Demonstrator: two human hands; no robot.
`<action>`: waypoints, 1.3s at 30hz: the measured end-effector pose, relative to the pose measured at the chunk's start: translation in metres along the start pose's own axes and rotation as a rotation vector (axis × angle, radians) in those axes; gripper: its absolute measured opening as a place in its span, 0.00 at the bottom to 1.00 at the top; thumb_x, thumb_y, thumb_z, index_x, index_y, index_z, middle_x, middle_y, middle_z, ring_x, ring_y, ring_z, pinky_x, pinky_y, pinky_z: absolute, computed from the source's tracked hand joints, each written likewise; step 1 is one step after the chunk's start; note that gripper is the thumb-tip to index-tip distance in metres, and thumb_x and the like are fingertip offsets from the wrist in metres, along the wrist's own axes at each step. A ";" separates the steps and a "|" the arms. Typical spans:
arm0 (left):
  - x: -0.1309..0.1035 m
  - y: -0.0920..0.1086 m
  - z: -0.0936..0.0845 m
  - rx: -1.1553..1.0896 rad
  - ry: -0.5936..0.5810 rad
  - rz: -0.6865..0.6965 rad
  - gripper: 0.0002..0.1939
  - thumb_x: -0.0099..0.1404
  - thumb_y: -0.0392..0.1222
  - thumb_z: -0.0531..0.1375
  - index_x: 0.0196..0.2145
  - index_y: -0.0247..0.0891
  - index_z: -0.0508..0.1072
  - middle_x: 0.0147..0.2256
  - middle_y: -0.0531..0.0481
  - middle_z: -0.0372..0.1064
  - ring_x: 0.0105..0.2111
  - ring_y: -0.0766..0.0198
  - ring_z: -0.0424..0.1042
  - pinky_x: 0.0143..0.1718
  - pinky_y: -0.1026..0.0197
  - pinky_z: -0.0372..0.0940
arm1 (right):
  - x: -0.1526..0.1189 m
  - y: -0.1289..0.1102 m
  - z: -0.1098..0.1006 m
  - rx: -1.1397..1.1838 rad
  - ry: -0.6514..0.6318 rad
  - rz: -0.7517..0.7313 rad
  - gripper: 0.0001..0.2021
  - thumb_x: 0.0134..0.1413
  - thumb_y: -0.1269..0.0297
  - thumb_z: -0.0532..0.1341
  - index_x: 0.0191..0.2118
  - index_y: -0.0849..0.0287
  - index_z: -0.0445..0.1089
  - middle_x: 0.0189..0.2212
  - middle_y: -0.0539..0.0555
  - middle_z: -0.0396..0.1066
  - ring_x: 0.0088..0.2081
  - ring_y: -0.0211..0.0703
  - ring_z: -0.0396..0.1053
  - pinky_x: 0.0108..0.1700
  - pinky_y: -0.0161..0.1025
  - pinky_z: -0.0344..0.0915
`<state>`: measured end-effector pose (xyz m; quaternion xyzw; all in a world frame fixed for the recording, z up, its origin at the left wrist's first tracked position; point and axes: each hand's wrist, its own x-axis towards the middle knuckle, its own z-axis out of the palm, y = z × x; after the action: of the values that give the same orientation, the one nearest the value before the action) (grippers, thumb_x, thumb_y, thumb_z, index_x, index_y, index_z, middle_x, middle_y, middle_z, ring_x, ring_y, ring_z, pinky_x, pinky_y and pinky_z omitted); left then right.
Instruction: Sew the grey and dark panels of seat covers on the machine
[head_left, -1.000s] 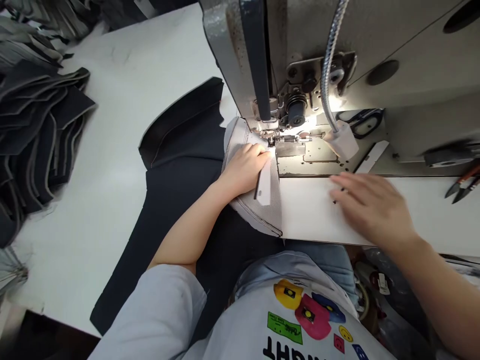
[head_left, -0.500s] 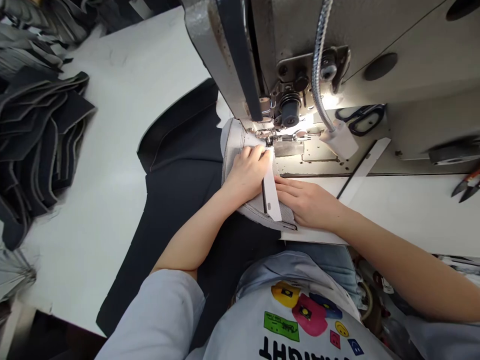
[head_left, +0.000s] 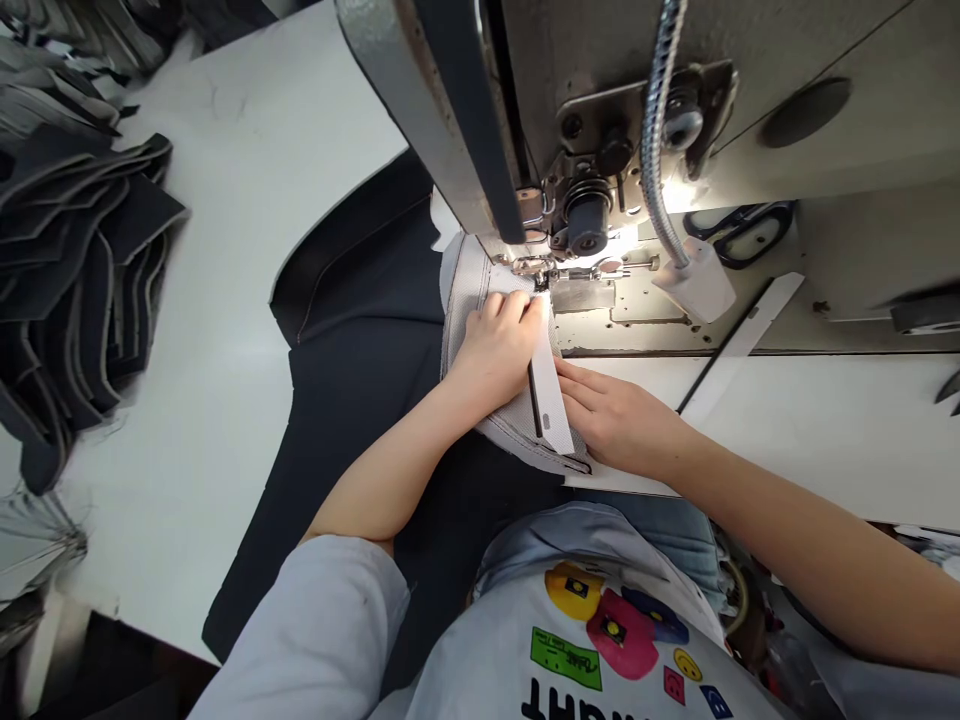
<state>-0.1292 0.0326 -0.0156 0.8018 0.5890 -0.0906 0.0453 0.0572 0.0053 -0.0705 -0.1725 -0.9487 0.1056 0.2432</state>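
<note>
My left hand (head_left: pixel 499 345) is at the sewing machine's presser foot (head_left: pixel 540 278), fingers curled down on a narrow white strip (head_left: pixel 551 405) with a dark edge. The strip lies over a light grey mesh fabric piece (head_left: pixel 517 425) with stitched borders. Beneath that spreads a large dark fabric panel (head_left: pixel 360 390). My right hand (head_left: pixel 619 415) rests to the right of the strip, fingers stretched out and flat against the grey piece's edge. My left fingertips and the needle point are partly hidden.
The sewing machine head (head_left: pixel 465 110) stands over the work, with a flexible lamp (head_left: pixel 694 280) beside it. Black-handled scissors (head_left: pixel 750 235) and another white strip (head_left: pixel 750 335) lie to the right. Stacked dark fabric pieces (head_left: pixel 82 290) are on the white table (head_left: pixel 217 300) at left.
The view has shifted slightly. The white strip's near end sits a little lower and further right, and my right hand has moved slightly nearer my body. My left hand stays almost in place.
</note>
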 end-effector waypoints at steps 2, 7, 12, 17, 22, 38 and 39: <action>0.000 0.002 0.000 0.010 -0.019 -0.020 0.21 0.69 0.32 0.51 0.59 0.33 0.65 0.55 0.35 0.66 0.49 0.48 0.64 0.43 0.53 0.64 | -0.001 0.000 -0.001 0.016 -0.014 0.014 0.26 0.56 0.83 0.49 0.58 0.74 0.68 0.57 0.70 0.71 0.66 0.54 0.61 0.64 0.49 0.69; 0.002 -0.001 0.003 0.033 -0.014 0.003 0.21 0.70 0.32 0.49 0.59 0.31 0.65 0.54 0.34 0.67 0.49 0.48 0.64 0.45 0.52 0.64 | -0.002 0.001 -0.003 0.016 0.017 0.011 0.23 0.57 0.83 0.48 0.56 0.77 0.69 0.55 0.71 0.73 0.64 0.56 0.65 0.61 0.49 0.71; 0.005 -0.014 0.011 -0.025 0.039 0.097 0.26 0.70 0.39 0.51 0.64 0.31 0.62 0.53 0.35 0.65 0.49 0.48 0.64 0.50 0.50 0.63 | -0.001 0.000 -0.004 -0.017 0.022 -0.007 0.23 0.57 0.83 0.48 0.55 0.79 0.69 0.55 0.72 0.73 0.65 0.57 0.64 0.63 0.49 0.69; 0.005 -0.023 0.019 -0.084 0.093 0.146 0.26 0.71 0.40 0.50 0.64 0.30 0.63 0.52 0.35 0.66 0.48 0.48 0.63 0.51 0.49 0.63 | -0.001 -0.002 0.000 0.015 -0.016 0.005 0.25 0.57 0.84 0.49 0.58 0.79 0.68 0.57 0.73 0.70 0.68 0.57 0.59 0.66 0.52 0.66; 0.005 -0.024 0.019 -0.073 0.111 0.151 0.24 0.70 0.41 0.52 0.61 0.32 0.66 0.52 0.36 0.66 0.48 0.48 0.64 0.49 0.49 0.64 | 0.002 -0.005 0.000 0.009 -0.029 0.003 0.23 0.60 0.82 0.48 0.58 0.80 0.68 0.58 0.74 0.70 0.67 0.58 0.59 0.67 0.53 0.65; 0.023 -0.023 0.017 0.119 0.080 0.228 0.29 0.75 0.46 0.49 0.63 0.16 0.62 0.60 0.20 0.63 0.65 0.36 0.61 0.58 0.42 0.64 | 0.007 -0.016 0.011 -0.188 -0.010 0.062 0.23 0.65 0.78 0.51 0.64 0.78 0.62 0.57 0.79 0.68 0.64 0.63 0.64 0.60 0.60 0.68; 0.020 -0.023 0.014 0.108 0.077 0.227 0.29 0.74 0.45 0.49 0.63 0.16 0.62 0.61 0.20 0.62 0.65 0.37 0.61 0.59 0.42 0.64 | 0.007 -0.017 0.011 -0.204 0.011 0.037 0.22 0.65 0.78 0.51 0.63 0.77 0.62 0.57 0.78 0.69 0.63 0.61 0.65 0.61 0.60 0.68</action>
<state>-0.1470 0.0558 -0.0324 0.8675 0.4898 -0.0857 -0.0104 0.0411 -0.0089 -0.0726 -0.2146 -0.9498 0.0121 0.2274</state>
